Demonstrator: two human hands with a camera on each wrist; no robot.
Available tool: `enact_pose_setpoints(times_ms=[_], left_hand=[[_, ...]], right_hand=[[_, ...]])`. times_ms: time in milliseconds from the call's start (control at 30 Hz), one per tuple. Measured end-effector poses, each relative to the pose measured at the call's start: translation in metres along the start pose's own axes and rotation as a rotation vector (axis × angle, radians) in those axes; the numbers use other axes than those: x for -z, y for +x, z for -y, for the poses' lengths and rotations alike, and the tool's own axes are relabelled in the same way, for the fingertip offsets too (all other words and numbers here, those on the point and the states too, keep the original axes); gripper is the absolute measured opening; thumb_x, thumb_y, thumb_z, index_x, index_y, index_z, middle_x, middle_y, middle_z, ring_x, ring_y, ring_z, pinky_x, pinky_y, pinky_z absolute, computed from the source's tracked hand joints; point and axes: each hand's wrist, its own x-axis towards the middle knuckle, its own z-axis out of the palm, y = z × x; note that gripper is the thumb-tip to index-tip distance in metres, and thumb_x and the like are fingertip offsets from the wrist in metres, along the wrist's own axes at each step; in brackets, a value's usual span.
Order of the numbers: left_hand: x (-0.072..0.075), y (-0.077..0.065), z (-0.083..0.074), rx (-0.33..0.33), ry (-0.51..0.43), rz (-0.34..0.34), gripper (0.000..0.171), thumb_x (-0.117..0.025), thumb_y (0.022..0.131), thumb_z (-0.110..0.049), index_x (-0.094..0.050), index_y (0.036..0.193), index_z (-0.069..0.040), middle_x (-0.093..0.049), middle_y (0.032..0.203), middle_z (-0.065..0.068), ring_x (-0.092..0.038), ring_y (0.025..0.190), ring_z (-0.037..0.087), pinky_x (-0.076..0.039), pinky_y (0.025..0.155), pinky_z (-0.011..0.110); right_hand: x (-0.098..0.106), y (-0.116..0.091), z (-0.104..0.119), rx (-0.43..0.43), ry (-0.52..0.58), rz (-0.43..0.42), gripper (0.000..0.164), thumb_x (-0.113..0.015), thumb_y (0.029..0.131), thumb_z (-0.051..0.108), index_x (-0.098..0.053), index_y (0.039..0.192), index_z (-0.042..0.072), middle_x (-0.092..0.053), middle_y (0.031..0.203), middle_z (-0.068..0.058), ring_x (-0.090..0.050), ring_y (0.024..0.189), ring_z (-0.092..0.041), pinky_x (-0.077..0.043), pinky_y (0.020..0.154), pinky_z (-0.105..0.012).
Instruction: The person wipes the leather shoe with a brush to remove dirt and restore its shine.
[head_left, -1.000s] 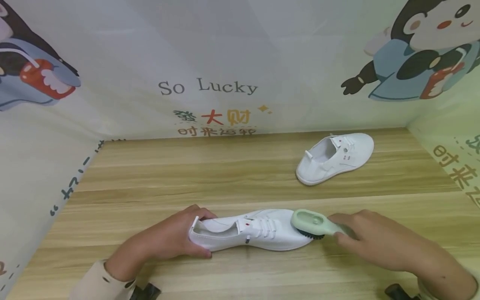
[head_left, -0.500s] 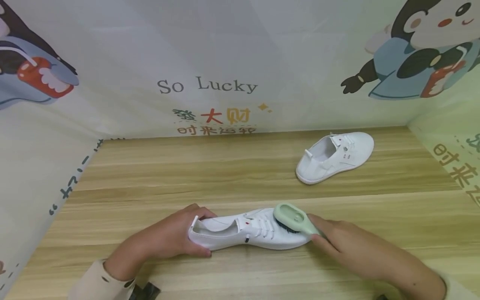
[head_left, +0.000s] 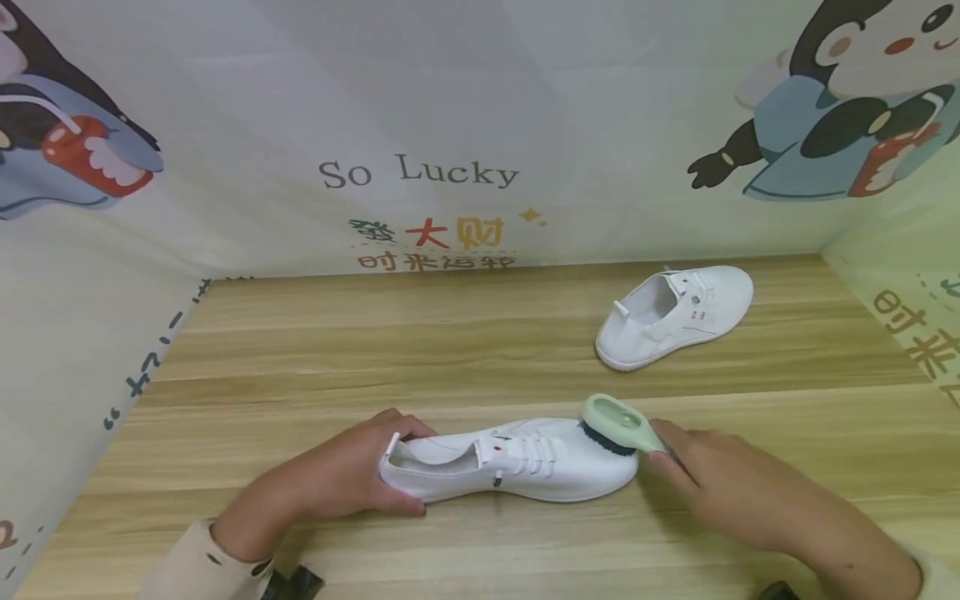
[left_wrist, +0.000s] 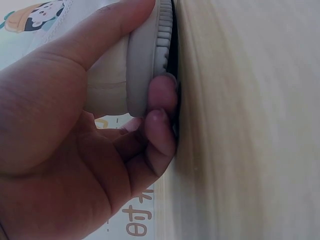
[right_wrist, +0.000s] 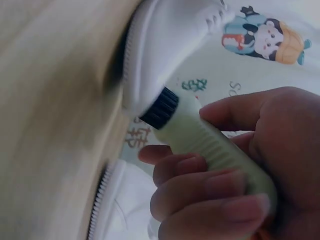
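Observation:
A white lace-up shoe [head_left: 525,467] lies along the wooden surface, toe to the right. My left hand [head_left: 352,471] grips it round the heel; in the left wrist view the thumb lies along the side and fingertips [left_wrist: 162,95] curl at the edge of the sole [left_wrist: 142,65]. My right hand [head_left: 720,475] holds a pale green shoe brush [head_left: 618,421] by its handle, fingers wrapped round the ribbed grip in the right wrist view. The brush's dark bristles [right_wrist: 161,107] are at the far side of the shoe's toe.
A second white shoe [head_left: 675,317] sits at the back right, its toe angled to the upper right. Printed cloth walls [head_left: 420,100] enclose the wooden tabletop [head_left: 360,350] at the back and on both sides.
The brush went left over the toe toward the laces, then came back right to the far edge of the toe. The left hand and the held shoe stay in place.

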Motion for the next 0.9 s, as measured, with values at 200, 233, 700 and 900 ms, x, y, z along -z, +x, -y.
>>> enact_pose_setpoints(times_ms=[200, 233, 700, 900], left_hand=[[-0.001, 0.001, 0.001, 0.016, 0.000, -0.001, 0.070, -0.089, 0.069, -0.047, -0.059, 0.128, -0.024, -0.057, 0.115, -0.002, -0.056, 0.099, 0.012, -0.048, 0.087, 0.026], [-0.002, 0.001, 0.001, 0.020, -0.001, -0.001, 0.070, -0.089, 0.068, -0.046, -0.059, 0.128, -0.025, -0.057, 0.115, -0.003, -0.056, 0.099, 0.012, -0.048, 0.088, 0.026], [0.002, 0.000, -0.001, -0.007, 0.020, -0.009, 0.068, -0.089, 0.069, -0.046, -0.060, 0.127, -0.024, -0.058, 0.115, -0.002, -0.056, 0.100, 0.013, -0.048, 0.087, 0.026], [-0.002, 0.000, -0.001, -0.033, 0.076, -0.029, 0.065, -0.089, 0.070, -0.043, -0.060, 0.124, -0.024, -0.057, 0.112, -0.009, -0.057, 0.098, 0.008, -0.049, 0.087, 0.026]], right_hand=[[0.012, -0.005, -0.004, -0.019, 0.059, 0.075, 0.015, -0.045, 0.107, 0.033, -0.056, 0.103, 0.024, -0.039, 0.065, 0.013, -0.037, 0.057, 0.000, -0.038, 0.057, -0.022], [0.013, -0.007, -0.004, -0.019, 0.074, 0.083, 0.015, -0.046, 0.107, 0.033, -0.056, 0.102, 0.024, -0.038, 0.064, 0.014, -0.035, 0.055, 0.000, -0.038, 0.055, -0.021], [-0.004, -0.004, 0.006, 0.180, 0.030, 0.020, 0.041, -0.045, 0.107, 0.037, -0.050, 0.144, 0.020, -0.065, 0.128, 0.011, -0.062, 0.113, -0.005, -0.057, 0.090, -0.039], [-0.014, -0.001, 0.011, 0.151, -0.004, -0.079, 0.047, -0.049, 0.105, 0.035, -0.049, 0.143, 0.008, -0.068, 0.126, -0.005, -0.067, 0.112, -0.020, -0.057, 0.089, -0.043]])
